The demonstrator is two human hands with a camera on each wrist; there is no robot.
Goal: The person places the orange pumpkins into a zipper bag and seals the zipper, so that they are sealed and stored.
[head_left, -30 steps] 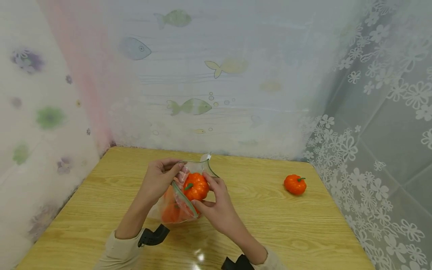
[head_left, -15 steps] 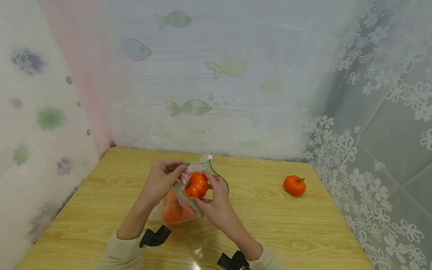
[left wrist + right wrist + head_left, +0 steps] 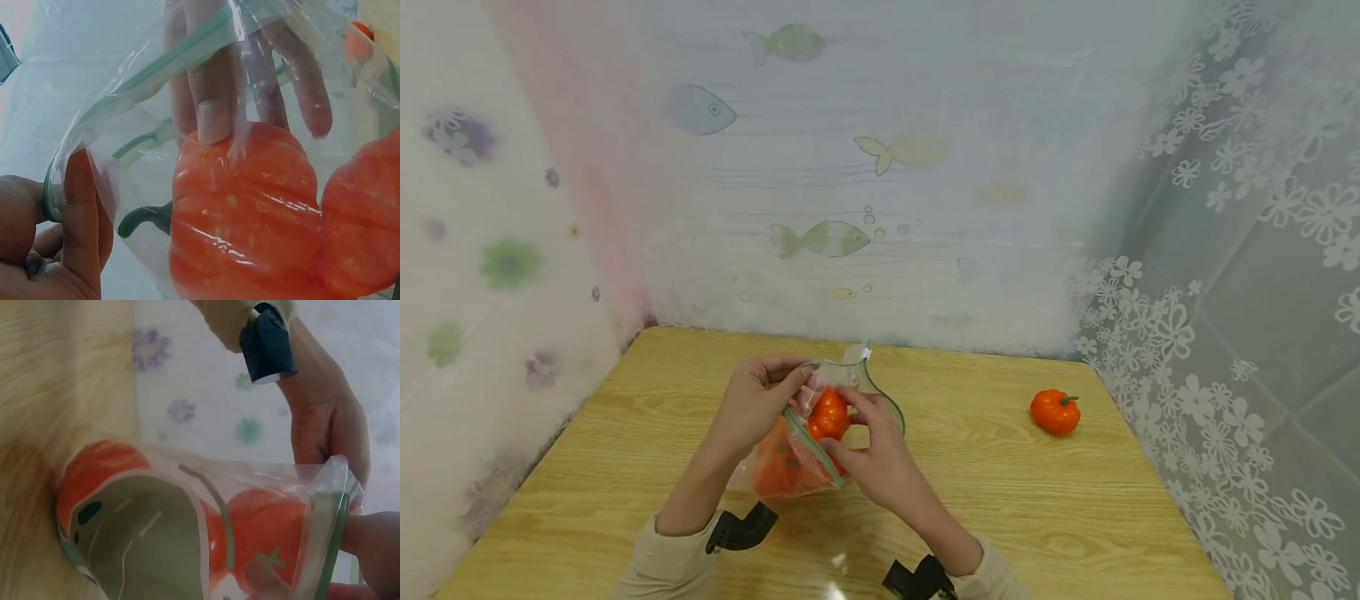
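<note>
A clear zip bag (image 3: 850,372) with a green seal is spread at the mouth near the middle of the table. My left hand (image 3: 752,404) pinches its rim between thumb and fingers. In the mouth sits an orange pumpkin (image 3: 829,414), which my right hand (image 3: 876,454) holds by thumb and fingertips from the right side. Another pumpkin (image 3: 778,471) lies lower in the bag, seen through the plastic. In the left wrist view, right-hand fingers (image 3: 212,119) touch the upper pumpkin (image 3: 244,206), whose green stem points left. The right wrist view has a printed green panel (image 3: 156,544) on the bag.
One more orange pumpkin (image 3: 1055,412) with a green stem rests at the right of the wooden table (image 3: 1037,508). Curtains (image 3: 955,267) with fish and flower prints hang behind and along both sides of the table.
The upper pumpkin and the right hand's fingers have moved left and deeper into the bag, and its stem no longer shows in the head view. The left hand stays at the rim.
</note>
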